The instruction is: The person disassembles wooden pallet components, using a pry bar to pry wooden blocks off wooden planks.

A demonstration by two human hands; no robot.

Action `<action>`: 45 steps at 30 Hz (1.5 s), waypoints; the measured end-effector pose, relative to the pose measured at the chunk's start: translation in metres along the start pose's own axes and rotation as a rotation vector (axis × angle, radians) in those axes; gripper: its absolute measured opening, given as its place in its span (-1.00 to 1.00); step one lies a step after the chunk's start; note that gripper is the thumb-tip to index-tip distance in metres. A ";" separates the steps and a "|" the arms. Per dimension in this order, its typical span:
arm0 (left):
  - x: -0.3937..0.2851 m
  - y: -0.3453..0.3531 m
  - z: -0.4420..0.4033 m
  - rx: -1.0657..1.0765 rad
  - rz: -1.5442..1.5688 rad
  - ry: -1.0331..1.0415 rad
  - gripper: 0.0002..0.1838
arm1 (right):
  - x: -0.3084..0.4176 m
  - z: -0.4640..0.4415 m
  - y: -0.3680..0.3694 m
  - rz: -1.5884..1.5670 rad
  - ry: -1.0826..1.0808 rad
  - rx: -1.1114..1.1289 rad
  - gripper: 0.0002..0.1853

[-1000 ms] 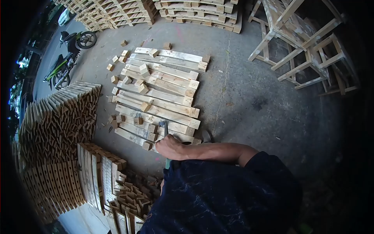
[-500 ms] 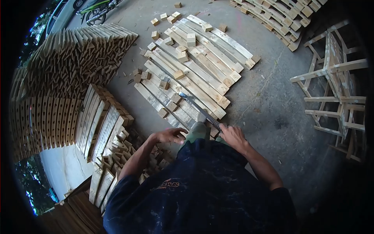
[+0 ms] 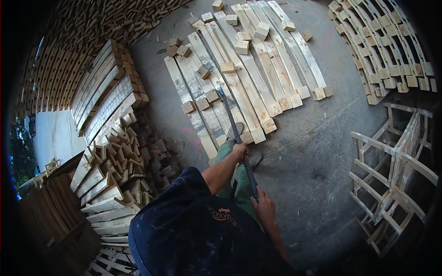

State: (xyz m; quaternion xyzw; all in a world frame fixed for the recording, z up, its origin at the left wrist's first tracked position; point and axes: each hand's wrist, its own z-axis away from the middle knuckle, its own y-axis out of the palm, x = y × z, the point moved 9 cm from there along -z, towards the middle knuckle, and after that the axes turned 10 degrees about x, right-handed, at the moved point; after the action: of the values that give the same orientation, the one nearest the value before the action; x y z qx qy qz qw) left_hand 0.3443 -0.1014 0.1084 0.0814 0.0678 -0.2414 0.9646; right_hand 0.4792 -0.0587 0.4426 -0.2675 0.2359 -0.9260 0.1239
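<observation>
I hold a long, dark ribbed pry bar [image 3: 229, 111] with both hands. My left hand [image 3: 239, 150] is closed around its middle, and my right hand [image 3: 264, 204] grips the end nearer my body. The bar's shiny flattened tip lies over the wooden boards [image 3: 248, 99] on the floor, close to a small wood block [image 3: 211, 95]; whether it touches is unclear. More blocks sit on the boards, among them a pale block [image 3: 227, 67] and a stained block [image 3: 202, 72]. My shoe [image 3: 236, 129] is at the boards' near end.
Stacked pallets [image 3: 110, 78] and a heap of short wood pieces [image 3: 124, 170] stand to my left. At the upper right is a pallet stack [image 3: 386, 46]. Wooden frames [image 3: 391, 175] stand at the right on the concrete floor [image 3: 304, 175]. Loose blocks lie beyond the boards.
My left hand has come over from beside my leg and closed on the pry bar's middle. My right hand has shifted down toward the near end. The view has turned and moved closer.
</observation>
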 end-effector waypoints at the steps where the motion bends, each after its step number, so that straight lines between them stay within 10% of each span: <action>1: 0.010 0.001 0.007 -0.007 0.010 -0.001 -0.72 | -0.009 0.007 -0.002 -0.090 0.006 -0.062 -0.55; 10: 0.103 0.028 0.076 -0.198 -0.018 -0.041 -0.76 | -0.076 0.097 -0.006 -0.063 0.369 0.074 -0.60; 17: 0.183 0.045 0.034 0.084 0.239 -0.131 -0.82 | -0.137 0.132 0.015 -0.155 0.310 -0.006 -0.60; 45: 0.080 -0.021 -0.010 -0.051 -0.080 -0.075 -0.80 | -0.051 0.071 -0.017 0.035 0.112 -0.063 -0.64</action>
State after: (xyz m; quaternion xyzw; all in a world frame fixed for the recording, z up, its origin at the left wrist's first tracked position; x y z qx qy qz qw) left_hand 0.4035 -0.1546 0.0823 0.0448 0.0412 -0.2810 0.9578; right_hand 0.5590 -0.0521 0.4821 -0.2150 0.2761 -0.9293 0.1181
